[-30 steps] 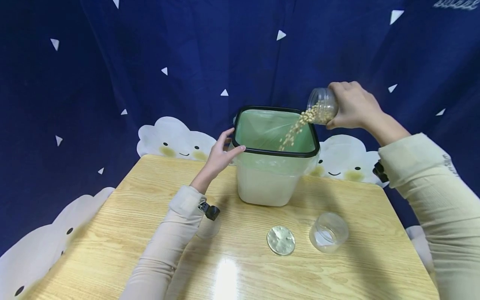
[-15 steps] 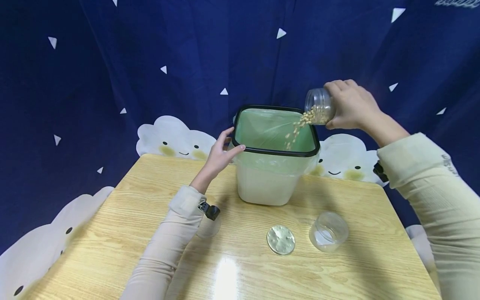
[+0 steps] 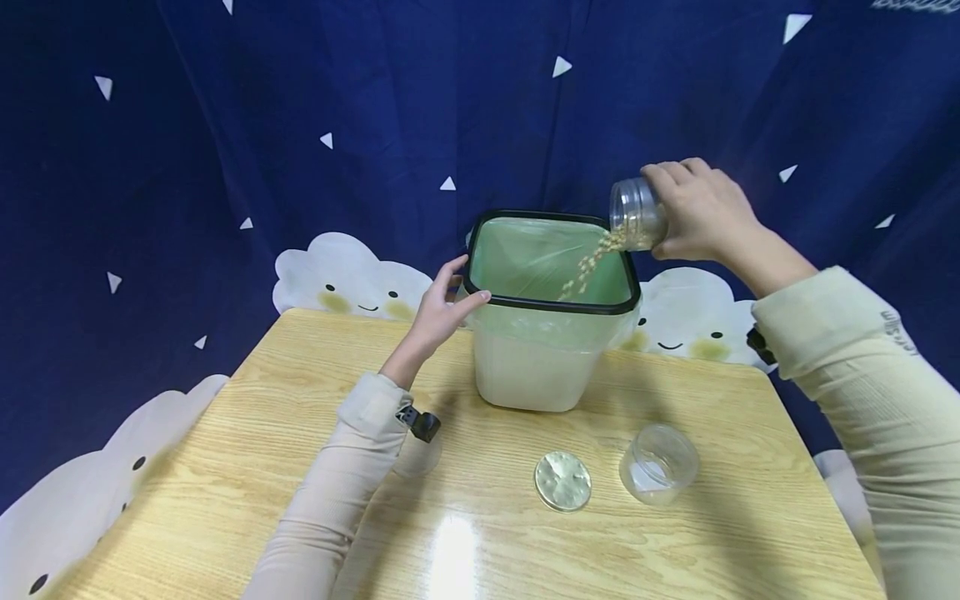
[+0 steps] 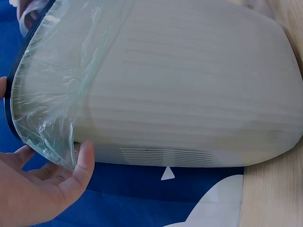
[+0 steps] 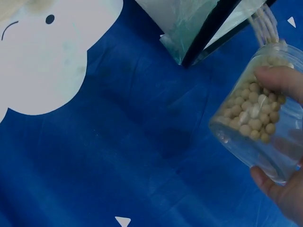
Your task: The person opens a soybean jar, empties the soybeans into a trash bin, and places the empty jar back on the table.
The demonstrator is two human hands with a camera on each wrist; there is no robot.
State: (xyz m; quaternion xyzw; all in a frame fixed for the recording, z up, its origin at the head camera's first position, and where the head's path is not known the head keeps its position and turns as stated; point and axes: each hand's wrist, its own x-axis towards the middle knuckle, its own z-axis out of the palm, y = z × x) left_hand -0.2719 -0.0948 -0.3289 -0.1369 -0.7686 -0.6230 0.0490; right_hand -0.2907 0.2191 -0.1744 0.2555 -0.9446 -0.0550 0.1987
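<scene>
My right hand point(image 3: 701, 208) grips a clear plastic jar point(image 3: 633, 212), tilted with its mouth towards the bin's inside. Pale round soybeans point(image 5: 251, 116) still fill part of the jar, and a stream of soybeans point(image 3: 585, 271) falls from its mouth into the trash bin. The white trash bin point(image 3: 528, 367) has a black rim and a green liner bag point(image 3: 517, 254) folded over its edge. At the bin's left front corner my left hand point(image 3: 438, 308) holds the rim, thumb on the front and fingers along the side. The bin's bottom inside is hidden.
On the wooden table point(image 3: 300, 400) lie a round silvery lid point(image 3: 562, 481) and an open clear container point(image 3: 658, 464) to its right. A clear round piece point(image 3: 417, 454) sits partly behind the left wrist. A blue curtain point(image 3: 375, 100) with clouds hangs behind.
The soybeans keep falling, in a thinner stream now. The right hand and jar have shifted slightly left. My left hand and the bin stay in place.
</scene>
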